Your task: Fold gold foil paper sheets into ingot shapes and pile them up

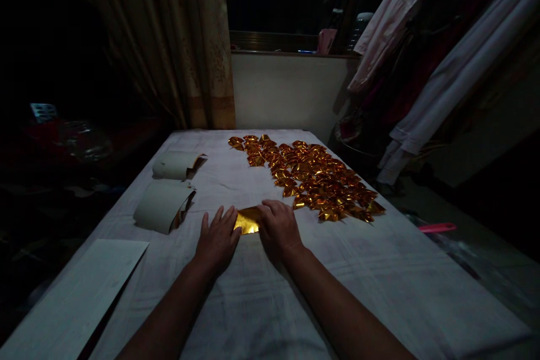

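Note:
A small folded sheet of shiny gold foil paper (248, 220) lies on the cloth-covered table between my hands. My left hand (217, 236) rests at its left end, fingers spread on the cloth and thumb touching the foil's edge. Over the right end, my right hand (280, 228) is closed with bent fingers gripping the foil; its thumb is mostly hidden. Beyond my right hand spreads a heap of folded gold foil pieces (316, 174).
Two curved pale sheets (158, 205) (175, 164) with foil-coloured undersides stand at the left. A flat pale board (84, 292) lies at the near left edge. Past the table (358, 292) are a curtain (202, 39), hanging clothes (455, 79) and a pink cup (326, 41) on the sill.

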Action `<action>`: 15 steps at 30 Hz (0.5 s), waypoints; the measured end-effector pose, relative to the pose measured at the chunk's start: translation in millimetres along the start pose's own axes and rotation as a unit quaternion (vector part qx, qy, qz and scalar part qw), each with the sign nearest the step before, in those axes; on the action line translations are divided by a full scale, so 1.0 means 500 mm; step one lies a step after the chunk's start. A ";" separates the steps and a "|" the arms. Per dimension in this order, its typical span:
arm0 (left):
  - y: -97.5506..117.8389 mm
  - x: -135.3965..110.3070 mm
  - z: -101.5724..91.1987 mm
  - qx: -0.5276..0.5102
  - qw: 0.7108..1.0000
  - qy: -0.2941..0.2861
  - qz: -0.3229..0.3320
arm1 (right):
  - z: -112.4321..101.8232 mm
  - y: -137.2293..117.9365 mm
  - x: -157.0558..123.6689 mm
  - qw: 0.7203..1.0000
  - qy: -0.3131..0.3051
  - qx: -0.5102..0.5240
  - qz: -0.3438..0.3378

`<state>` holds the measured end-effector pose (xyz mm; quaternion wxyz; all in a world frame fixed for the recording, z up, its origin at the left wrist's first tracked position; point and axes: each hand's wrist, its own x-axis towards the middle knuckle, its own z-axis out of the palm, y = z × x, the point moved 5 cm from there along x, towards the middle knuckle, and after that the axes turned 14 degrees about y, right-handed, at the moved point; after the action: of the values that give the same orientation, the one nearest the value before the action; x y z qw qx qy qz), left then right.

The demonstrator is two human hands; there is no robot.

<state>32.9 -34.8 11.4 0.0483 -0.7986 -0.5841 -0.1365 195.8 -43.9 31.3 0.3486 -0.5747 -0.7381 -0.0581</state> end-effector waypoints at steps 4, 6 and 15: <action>-0.005 0.000 0.009 0.018 1.000 -0.018 0.000 | 0.051 -0.063 -0.008 0.995 -0.072 0.036 -0.063; -0.008 0.000 0.011 0.019 0.999 -0.028 0.001 | 0.066 -0.075 -0.011 0.993 -0.105 0.029 -0.046; -0.013 0.003 0.010 0.022 0.999 -0.034 -0.001 | 0.043 -0.024 -0.012 0.977 -0.208 -0.034 0.042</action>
<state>28.1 -30.3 6.4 0.0455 -0.8011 -0.5890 -0.0964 176.1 -42.2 15.7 0.1701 -0.6163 -0.7671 0.0523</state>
